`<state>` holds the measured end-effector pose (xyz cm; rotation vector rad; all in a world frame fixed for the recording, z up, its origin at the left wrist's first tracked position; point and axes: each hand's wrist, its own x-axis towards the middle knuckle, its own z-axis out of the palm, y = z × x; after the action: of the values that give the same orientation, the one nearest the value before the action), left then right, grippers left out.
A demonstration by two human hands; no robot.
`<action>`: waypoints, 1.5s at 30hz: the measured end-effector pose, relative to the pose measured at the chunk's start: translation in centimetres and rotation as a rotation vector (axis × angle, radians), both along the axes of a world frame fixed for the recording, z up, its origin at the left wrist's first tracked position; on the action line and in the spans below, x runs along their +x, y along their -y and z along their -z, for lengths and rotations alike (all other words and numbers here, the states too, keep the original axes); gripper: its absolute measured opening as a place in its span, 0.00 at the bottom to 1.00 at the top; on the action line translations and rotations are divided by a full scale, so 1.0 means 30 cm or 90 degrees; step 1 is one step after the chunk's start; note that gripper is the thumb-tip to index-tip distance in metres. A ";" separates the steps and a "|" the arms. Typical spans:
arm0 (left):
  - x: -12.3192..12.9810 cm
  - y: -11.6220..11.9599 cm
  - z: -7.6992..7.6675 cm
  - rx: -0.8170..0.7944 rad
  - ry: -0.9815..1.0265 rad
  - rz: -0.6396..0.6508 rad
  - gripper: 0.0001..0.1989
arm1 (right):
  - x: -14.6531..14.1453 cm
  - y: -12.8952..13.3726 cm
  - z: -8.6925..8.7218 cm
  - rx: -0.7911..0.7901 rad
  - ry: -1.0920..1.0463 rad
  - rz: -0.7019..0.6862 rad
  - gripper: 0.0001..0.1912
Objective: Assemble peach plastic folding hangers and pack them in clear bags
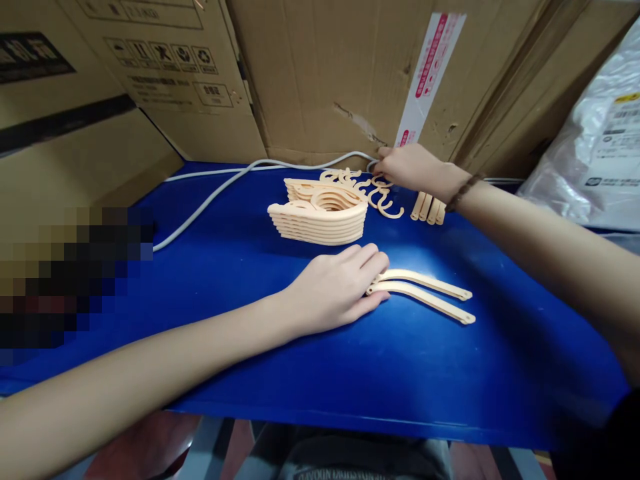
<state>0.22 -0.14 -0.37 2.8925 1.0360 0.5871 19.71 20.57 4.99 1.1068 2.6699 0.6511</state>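
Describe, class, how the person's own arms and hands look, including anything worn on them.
The left hand and right hand are ungloved, and no sleeve covers either forearm. The right wrist wears a dark brown, textured band; the left wrist shows none.

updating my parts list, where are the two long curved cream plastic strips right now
In the head view, the two long curved cream plastic strips lie right of centre on the glossy blue tabletop, their left ends at the left hand.

Cardboard boxes [325, 80] and a plastic-wrapped parcel [590, 147] bordering a blue worktop [425, 387] suggest a workshop or storeroom.
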 end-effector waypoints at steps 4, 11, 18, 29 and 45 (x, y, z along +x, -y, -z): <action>0.006 -0.005 0.001 0.034 0.017 0.042 0.07 | -0.027 -0.023 0.005 0.006 0.015 -0.026 0.18; 0.046 0.009 -0.029 -0.072 -0.033 -0.007 0.08 | 0.007 0.016 -0.037 0.014 -0.015 -0.033 0.14; 0.095 0.031 -0.063 -0.146 -0.087 -0.050 0.07 | 0.100 0.175 -0.112 0.068 -0.176 -0.021 0.11; 0.079 0.056 -0.033 -0.080 -0.038 -0.006 0.06 | 0.162 0.537 0.082 -0.526 -0.883 0.057 0.06; 0.085 0.087 -0.013 0.078 -0.018 -0.013 0.09 | 0.163 0.550 0.128 -0.608 -0.893 0.075 0.09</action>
<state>2.78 -2.75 0.02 3.0072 1.0709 0.6356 24.58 4.07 1.14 1.5746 2.9073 -1.8974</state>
